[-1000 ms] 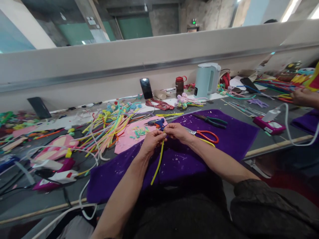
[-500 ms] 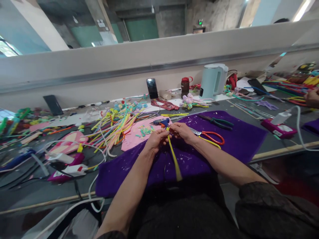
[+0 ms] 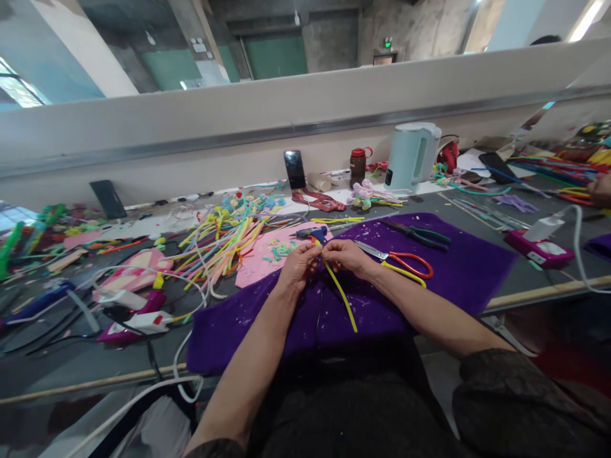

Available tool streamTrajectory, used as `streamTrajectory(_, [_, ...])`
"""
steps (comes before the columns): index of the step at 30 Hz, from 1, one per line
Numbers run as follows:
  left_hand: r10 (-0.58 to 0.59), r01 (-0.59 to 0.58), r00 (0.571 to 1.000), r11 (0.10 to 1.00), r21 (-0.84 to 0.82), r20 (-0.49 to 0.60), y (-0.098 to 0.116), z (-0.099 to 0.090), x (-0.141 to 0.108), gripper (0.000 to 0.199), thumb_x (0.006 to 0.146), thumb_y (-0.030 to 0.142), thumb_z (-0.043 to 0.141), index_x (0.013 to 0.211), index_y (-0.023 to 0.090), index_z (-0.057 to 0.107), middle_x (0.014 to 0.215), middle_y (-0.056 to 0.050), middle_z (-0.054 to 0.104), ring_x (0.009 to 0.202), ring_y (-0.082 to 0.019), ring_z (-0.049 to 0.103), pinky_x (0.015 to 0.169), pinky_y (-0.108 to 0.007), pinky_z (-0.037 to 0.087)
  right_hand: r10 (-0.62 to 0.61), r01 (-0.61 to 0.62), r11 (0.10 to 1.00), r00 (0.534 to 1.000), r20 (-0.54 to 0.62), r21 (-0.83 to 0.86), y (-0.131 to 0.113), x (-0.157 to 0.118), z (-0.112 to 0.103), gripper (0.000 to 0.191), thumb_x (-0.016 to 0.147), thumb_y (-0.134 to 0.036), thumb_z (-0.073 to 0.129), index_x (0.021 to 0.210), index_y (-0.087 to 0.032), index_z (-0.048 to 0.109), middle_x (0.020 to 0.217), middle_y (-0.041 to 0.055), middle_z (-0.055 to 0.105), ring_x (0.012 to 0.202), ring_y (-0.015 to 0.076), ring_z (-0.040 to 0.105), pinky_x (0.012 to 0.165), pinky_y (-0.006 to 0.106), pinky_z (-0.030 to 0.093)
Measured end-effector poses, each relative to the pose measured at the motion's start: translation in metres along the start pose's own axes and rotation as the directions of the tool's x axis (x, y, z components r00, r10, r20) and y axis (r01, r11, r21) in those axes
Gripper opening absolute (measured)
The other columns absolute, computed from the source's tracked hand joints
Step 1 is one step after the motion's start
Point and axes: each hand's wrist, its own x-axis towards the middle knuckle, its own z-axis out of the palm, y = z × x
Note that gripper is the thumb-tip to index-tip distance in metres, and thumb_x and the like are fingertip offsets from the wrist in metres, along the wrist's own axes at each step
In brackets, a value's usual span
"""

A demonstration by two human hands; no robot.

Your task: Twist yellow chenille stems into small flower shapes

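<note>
My left hand and my right hand meet over the purple cloth, fingertips pinched together. Between them they grip the upper end of a yellow pipe cleaner, whose free length slants down to the right. My fingers cover its top end, so its shape there is hidden. Just beyond my fingertips lies a blue glue gun. To the right of my right hand are red-handled scissors, with a yellow pipe cleaner beneath the handles, and dark green pliers.
Left of the cloth, a pink sheet carries small green scraps, beside a heap of coloured pipe cleaners. Power strips with cables lie at the left. A kettle and a brown bottle stand behind. Another person's hand shows far right.
The yellow pipe cleaner's free end, blurred before, now shows sharply and has swung slightly right. My hands stay close together, fingers shifted a little. The whole view has moved slightly.
</note>
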Motion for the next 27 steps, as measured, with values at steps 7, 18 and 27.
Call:
streamTrajectory(7, [0.063,-0.059,0.997,0.995,0.085,-0.05,0.0045,-0.0026,-0.0008,0.033,0.053,0.034,0.073,0.074,0.013,0.058,0.053,0.005,0.05,0.037,-0.002,0.039,0.036,-0.016,0.026,-0.021,0.022,0.999,1.0,0.021,-0.026,0.0004,-0.0009,-0.0006,0.013,0.064,-0.027,0.058,0.066,-0.015,0.053,0.049,-0.0047,0.052,0.037,0.0045,0.04,0.037,0.017,0.027])
streamTrajectory(18, [0.144,-0.132,0.987,0.98,0.149,-0.071,0.0013,-0.0058,0.0012,0.033,0.056,0.036,0.071,0.078,0.014,0.061,0.056,0.004,0.054,0.04,-0.003,0.042,0.039,-0.016,0.028,-0.059,0.06,0.996,0.998,0.014,-0.064,0.0015,0.0002,0.0009,0.02,0.062,-0.031,0.063,0.066,-0.014,0.054,0.053,-0.0052,0.051,0.039,0.0043,0.041,0.039,0.018,0.031])
streamTrajectory(27, [0.141,-0.127,0.988,0.974,0.19,-0.062,0.0013,-0.0064,0.0019,0.032,0.055,0.036,0.071,0.077,0.015,0.062,0.057,0.003,0.056,0.043,-0.005,0.045,0.04,-0.016,0.029,-0.033,0.034,0.997,0.999,0.022,-0.067,0.001,-0.0007,0.0017,0.017,0.061,-0.028,0.062,0.067,-0.014,0.054,0.054,-0.005,0.053,0.04,0.0047,0.042,0.039,0.018,0.031])
